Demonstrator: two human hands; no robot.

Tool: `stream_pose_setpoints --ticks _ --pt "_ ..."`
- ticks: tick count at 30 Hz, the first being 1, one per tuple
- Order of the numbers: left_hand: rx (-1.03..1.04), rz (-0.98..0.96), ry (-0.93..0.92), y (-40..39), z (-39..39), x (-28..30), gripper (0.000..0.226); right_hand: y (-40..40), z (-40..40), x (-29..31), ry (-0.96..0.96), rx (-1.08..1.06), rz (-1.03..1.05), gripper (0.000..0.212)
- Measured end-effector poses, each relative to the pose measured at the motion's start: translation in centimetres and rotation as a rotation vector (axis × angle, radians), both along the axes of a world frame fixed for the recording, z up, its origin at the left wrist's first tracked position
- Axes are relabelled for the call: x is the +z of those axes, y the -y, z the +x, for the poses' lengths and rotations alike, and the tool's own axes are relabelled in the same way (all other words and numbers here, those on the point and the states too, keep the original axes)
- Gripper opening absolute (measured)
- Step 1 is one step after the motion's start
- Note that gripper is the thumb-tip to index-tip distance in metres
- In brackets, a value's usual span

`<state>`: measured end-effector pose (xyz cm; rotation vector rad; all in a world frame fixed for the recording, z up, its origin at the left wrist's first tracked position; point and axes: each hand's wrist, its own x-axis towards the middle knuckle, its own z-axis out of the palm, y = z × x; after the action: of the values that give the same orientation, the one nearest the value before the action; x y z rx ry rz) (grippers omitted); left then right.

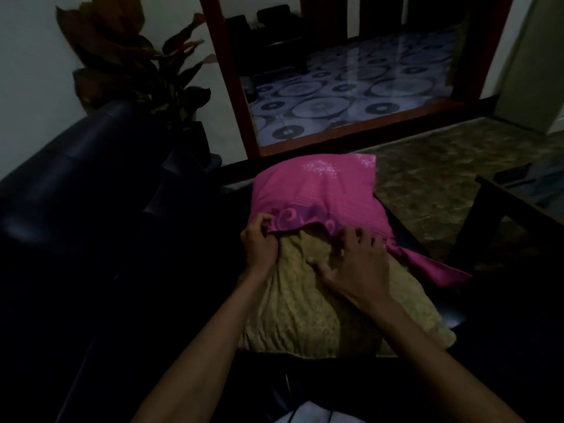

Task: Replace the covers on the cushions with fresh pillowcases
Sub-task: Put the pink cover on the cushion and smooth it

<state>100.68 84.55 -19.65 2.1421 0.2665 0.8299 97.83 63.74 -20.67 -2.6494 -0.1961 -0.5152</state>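
A yellowish patterned cushion (305, 312) lies on a dark seat in front of me. Its far half sits inside a pink pillowcase (317, 190) with a purple swirl border at the open hem. My left hand (259, 242) pinches the hem at its left side. My right hand (354, 264) rests spread on the cushion, fingertips at the hem on the right; whether it grips the cloth I cannot tell. A loose flap of the pink pillowcase trails to the right, off the cushion.
A dark sofa (76, 190) fills the left. A potted plant (128, 65) stands behind it by the white wall. A red-framed doorway (232, 96) opens onto a patterned tile floor. A dark table edge (518, 203) is at the right.
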Motion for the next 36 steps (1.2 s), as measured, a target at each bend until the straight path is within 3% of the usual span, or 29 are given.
stream_pose_setpoints --ticks 6,9,12,18,22,26,31,33,35,36 --pt "0.214 0.224 -0.090 -4.2 -5.6 0.1 0.035 -0.1 0.8 -0.5 -0.051 -0.058 -0.040 0.046" --pt "0.212 0.073 -0.073 -3.9 -5.6 -2.1 0.033 0.7 1.0 -0.4 -0.017 -0.052 0.012 0.031" --pt "0.226 -0.044 -0.125 -4.4 -4.0 -3.9 0.027 1.1 0.6 -0.6 0.039 -0.042 0.058 0.036" --pt "0.206 -0.535 -0.489 -5.1 -1.5 -6.1 0.030 0.3 0.9 -1.2 -0.023 -0.218 -0.006 0.050" --pt "0.227 -0.616 -0.366 -3.4 -0.2 -4.1 0.029 0.1 1.5 -0.7 -0.187 -0.305 0.151 0.069" --pt "0.285 -0.576 -0.123 -1.6 0.9 0.1 0.032 0.0 3.2 0.4 -0.164 -0.234 0.182 0.048" --pt "0.210 -0.452 0.135 -2.2 4.0 6.7 0.021 -1.4 5.9 3.7 0.067 -0.211 0.518 0.022" --pt "0.093 -0.381 0.096 -3.1 5.2 9.0 0.023 -1.7 7.4 5.2 0.135 -0.215 0.581 0.013" --pt "-0.039 -0.411 -0.119 -3.9 5.4 8.5 0.023 -1.2 8.4 5.1 0.060 -0.229 0.551 0.008" --pt "-0.107 -0.493 -0.253 -4.2 5.0 7.0 0.033 -0.8 8.6 4.6 -0.036 -0.220 0.522 0.012"
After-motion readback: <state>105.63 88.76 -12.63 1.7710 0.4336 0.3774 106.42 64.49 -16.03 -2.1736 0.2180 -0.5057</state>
